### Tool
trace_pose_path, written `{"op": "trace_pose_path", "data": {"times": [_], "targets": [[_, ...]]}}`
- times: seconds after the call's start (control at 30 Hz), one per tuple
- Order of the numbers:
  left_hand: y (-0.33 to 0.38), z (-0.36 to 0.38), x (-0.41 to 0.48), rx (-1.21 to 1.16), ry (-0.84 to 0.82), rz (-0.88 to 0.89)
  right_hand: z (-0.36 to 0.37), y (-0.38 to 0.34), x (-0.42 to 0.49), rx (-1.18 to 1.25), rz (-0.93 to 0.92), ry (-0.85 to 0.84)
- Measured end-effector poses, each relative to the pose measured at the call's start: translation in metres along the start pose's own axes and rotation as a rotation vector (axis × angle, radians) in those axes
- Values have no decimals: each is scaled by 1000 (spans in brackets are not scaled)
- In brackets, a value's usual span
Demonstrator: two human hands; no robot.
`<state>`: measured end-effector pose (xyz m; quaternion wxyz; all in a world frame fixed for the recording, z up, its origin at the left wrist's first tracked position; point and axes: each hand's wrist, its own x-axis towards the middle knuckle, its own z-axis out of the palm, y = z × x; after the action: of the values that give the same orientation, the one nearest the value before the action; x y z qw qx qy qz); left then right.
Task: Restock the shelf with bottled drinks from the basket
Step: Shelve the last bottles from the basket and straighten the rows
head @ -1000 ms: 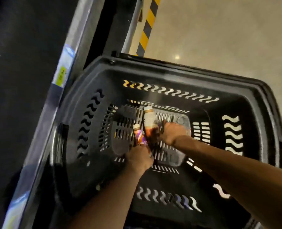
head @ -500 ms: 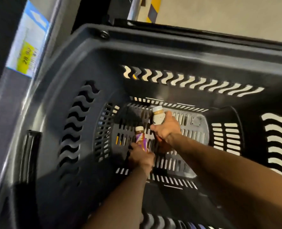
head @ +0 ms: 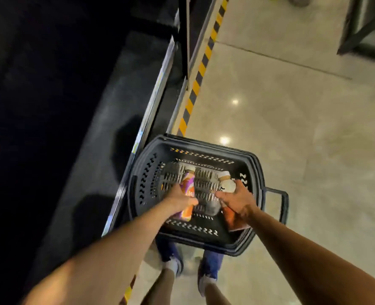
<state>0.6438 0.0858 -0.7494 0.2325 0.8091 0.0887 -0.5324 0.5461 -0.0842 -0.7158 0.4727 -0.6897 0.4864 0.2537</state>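
Observation:
A dark plastic basket (head: 257, 170) stands on the floor beside the shelf. My left hand (head: 177, 199) is shut on a purple-and-orange bottle (head: 187, 183), held above the basket's left half. My right hand (head: 237, 200) is shut on a brown-and-white bottle (head: 227, 184) with a pale cap, held above the basket's right half. Both bottles are lifted clear of the basket floor. The basket floor between my hands shows only its slotted grid.
The dark shelf (head: 107, 133) runs along the left, with a rail of price labels (head: 151, 102) on its front edge. A yellow-and-black striped strip (head: 200, 71) marks the floor at the shelf base. My feet (head: 191, 269) stand just behind the basket. Glossy tile floor (head: 292, 128) lies to the right.
My head has risen, so the basket looks far smaller. Both hands have lifted their bottles up from the basket floor and moved apart.

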Motion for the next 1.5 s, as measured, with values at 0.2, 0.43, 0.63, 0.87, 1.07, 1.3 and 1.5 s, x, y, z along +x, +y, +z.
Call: {"op": "trace_pose_path", "data": {"times": [0.2, 0.43, 0.63, 0.87, 1.07, 1.3, 1.5], "targets": [[38, -74, -210, -145, 48, 105, -60, -52, -188, 189, -38, 47], [24, -86, -378, -502, 85, 211, -109, -74, -345, 255, -191, 131], [-12, -68, -462, -685, 143, 286, -126, -61, -406, 152, -356, 84], [-48, -51, -552, -942, 361, 393, -113, -73, -453, 33, -575, -82], [-106, -48, -632, -1090, 669, 389, -69, -100, -529, -80, -805, -250], [-212, -19, -741, -1181, 1030, 281, 9, -95, -654, -177, -1066, -498], [-322, 43, -827, -1331, 1240, 173, 86, -27, -762, -290, -1174, -751]]}}
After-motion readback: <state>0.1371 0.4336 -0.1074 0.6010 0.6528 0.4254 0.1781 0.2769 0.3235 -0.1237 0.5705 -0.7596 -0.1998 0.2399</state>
